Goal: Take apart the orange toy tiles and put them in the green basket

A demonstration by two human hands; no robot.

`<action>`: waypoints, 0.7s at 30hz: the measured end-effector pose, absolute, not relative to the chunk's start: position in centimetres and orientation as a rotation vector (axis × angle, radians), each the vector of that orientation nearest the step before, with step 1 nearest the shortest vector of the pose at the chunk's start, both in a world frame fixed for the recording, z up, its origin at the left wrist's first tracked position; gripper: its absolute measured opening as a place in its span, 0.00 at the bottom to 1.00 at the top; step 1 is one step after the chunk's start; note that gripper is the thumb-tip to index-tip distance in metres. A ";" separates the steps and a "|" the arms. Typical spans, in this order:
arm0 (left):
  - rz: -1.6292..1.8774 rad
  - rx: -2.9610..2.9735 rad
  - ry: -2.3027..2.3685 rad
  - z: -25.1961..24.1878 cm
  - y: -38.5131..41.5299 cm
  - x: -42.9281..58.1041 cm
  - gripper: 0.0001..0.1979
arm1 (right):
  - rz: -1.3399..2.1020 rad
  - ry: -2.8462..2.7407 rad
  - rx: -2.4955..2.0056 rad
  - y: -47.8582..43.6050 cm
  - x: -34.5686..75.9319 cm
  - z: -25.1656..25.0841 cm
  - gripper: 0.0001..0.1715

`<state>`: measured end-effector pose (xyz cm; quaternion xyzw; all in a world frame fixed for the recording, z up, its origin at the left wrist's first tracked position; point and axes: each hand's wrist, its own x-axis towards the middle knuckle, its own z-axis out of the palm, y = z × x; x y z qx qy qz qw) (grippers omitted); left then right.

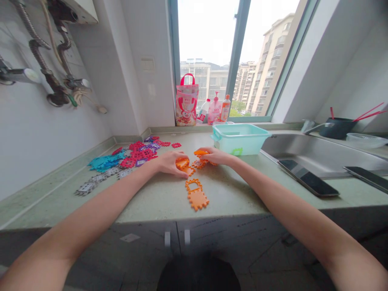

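Observation:
My left hand (172,162) curls around several orange interlocking tiles (182,163), thumb toward me and fingers on the far side. Just to its right, my right hand (216,156) is closed on more orange tiles (201,153), which stick out at its fingertips. A patterned orange tile (198,163) lies on the counter between the hands. Nearer to me are an orange frame tile (193,186) with an open middle and a solid orange tile (198,200), edge to edge. My palms hide part of the held tiles.
Left of my hands lie piles of red tiles (141,152), blue tiles (106,161) and grey tiles (86,188). A mint plastic bin (242,139) stands behind my right hand. Farther right are a phone (307,177), another phone (368,178) and a steel sink (303,151). Bottles (215,110) line the windowsill.

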<state>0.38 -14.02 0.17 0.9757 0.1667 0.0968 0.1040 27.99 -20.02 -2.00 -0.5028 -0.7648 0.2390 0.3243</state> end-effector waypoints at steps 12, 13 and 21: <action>0.501 2.974 0.542 -1.4 -13.4 1.8 0.31 | 0.241 -1.646 -1.301 -21.9 30.3 5.0 0.25; 0.498 2.976 0.537 -1.4 -13.4 1.9 0.31 | 0.149 -1.595 -1.346 -21.7 31.4 5.9 0.25; 0.523 2.975 0.493 -1.5 -13.2 1.9 0.31 | -0.073 -1.518 -2.097 -17.3 40.0 8.5 0.06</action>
